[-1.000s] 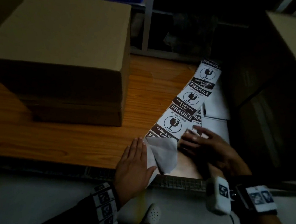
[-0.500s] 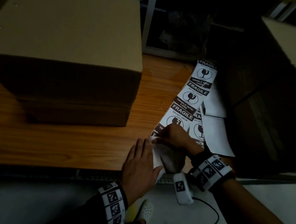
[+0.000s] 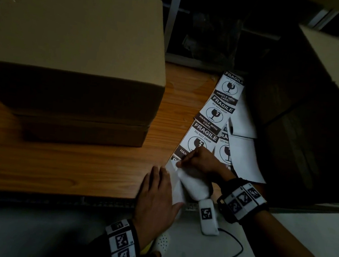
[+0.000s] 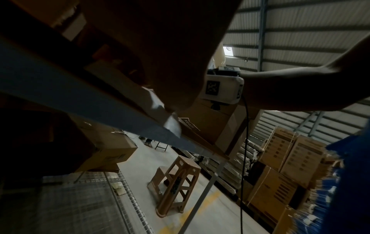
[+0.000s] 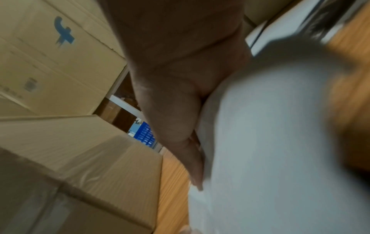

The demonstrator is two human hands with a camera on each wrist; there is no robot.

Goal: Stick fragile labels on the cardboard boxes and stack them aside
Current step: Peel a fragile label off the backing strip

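A strip of black-and-white fragile labels (image 3: 211, 116) runs diagonally across the wooden table (image 3: 76, 166). My left hand (image 3: 158, 185) lies flat with straight fingers, pressing the white backing paper (image 3: 175, 189) down at the strip's near end. My right hand (image 3: 181, 163) pinches the near label's edge, and a curl of white paper (image 3: 194, 185) bulges under its palm. That paper (image 5: 280, 142) fills the right wrist view beside the thumb (image 5: 180, 134). A large cardboard box (image 3: 76, 34) sits on a flatter one (image 3: 84, 132) at the table's left.
A second label strip (image 3: 224, 151) and loose white sheets (image 3: 245, 157) lie just right of the hands. Dark cardboard boxes (image 3: 327, 67) crowd the right side. The table's front edge runs under my wrists, and a black cable (image 3: 233, 250) hangs below.
My right hand has moved left from the loose sheets onto the near end of the label strip and pinched its edge. My left hand has stayed flat on the backing paper.
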